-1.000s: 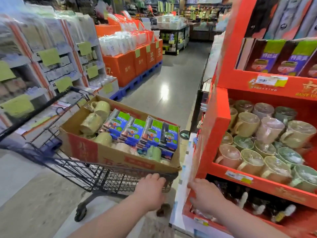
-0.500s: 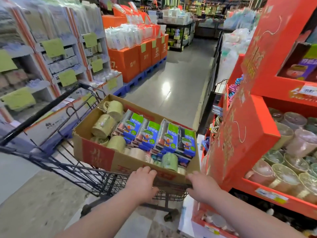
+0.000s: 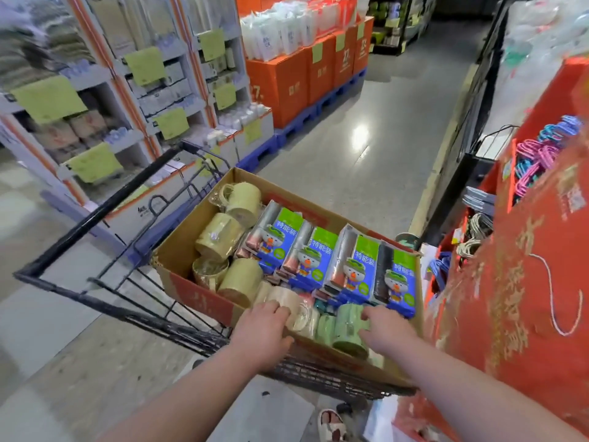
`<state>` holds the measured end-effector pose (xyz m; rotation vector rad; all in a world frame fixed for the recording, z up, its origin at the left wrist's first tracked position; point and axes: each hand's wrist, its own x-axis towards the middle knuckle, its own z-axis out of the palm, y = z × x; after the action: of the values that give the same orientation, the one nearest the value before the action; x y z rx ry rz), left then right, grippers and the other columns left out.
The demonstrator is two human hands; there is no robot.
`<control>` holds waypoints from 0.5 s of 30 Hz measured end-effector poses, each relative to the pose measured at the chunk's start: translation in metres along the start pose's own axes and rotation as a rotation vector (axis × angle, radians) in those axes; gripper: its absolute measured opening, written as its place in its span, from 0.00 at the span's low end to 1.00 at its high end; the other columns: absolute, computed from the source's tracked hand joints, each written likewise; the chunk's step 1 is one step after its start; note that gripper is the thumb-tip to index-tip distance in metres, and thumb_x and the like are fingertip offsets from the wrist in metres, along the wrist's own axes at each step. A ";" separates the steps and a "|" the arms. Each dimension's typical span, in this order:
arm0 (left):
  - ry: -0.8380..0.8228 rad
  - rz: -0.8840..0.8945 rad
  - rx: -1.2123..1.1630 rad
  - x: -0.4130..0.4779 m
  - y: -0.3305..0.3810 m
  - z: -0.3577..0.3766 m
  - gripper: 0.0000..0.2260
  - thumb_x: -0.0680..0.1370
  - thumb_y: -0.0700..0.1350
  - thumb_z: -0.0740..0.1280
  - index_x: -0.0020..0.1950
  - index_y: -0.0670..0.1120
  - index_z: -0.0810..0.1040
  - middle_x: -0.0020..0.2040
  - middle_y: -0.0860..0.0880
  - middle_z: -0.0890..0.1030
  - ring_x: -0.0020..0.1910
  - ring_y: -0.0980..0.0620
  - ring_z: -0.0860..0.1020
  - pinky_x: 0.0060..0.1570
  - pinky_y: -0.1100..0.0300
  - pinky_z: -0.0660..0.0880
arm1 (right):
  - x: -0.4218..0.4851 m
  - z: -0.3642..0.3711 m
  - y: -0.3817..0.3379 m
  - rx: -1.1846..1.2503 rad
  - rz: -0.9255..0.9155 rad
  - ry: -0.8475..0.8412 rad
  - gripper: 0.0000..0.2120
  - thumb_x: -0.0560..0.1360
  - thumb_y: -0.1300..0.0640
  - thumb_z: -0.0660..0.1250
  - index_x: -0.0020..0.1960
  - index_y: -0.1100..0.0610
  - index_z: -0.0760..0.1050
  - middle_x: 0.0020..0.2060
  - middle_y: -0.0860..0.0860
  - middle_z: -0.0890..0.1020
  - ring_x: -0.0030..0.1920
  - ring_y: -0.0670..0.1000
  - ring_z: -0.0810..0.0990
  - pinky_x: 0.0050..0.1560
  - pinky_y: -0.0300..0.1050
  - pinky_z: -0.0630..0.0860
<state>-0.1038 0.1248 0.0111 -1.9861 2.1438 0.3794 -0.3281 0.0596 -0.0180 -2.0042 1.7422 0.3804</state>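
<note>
Head view: green mug (image 3: 345,328) touches right hand (image 3: 387,330); left hand (image 3: 261,333) grips box (image 3: 197,296).

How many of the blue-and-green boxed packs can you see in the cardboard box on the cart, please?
4. The blue-and-green boxed packs stand in a row inside the brown cardboard box: farthest, next, third, nearest, by the right hand. More may lie hidden beneath.

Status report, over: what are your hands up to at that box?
Left hand grips cardboard box near wall. Right hand on green mug, grip unclear. Red display close on right.
</note>
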 end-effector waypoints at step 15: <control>-0.208 -0.070 -0.005 0.079 0.005 0.017 0.20 0.76 0.52 0.61 0.67 0.49 0.70 0.63 0.49 0.72 0.63 0.46 0.71 0.61 0.54 0.69 | 0.086 0.023 0.007 0.200 0.204 -0.169 0.27 0.75 0.33 0.58 0.61 0.54 0.74 0.59 0.51 0.79 0.60 0.53 0.77 0.52 0.45 0.73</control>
<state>-0.1160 0.0553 -0.0294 -1.9242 1.9441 0.5542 -0.3193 -0.0027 -0.0811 -1.6148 1.8047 0.4110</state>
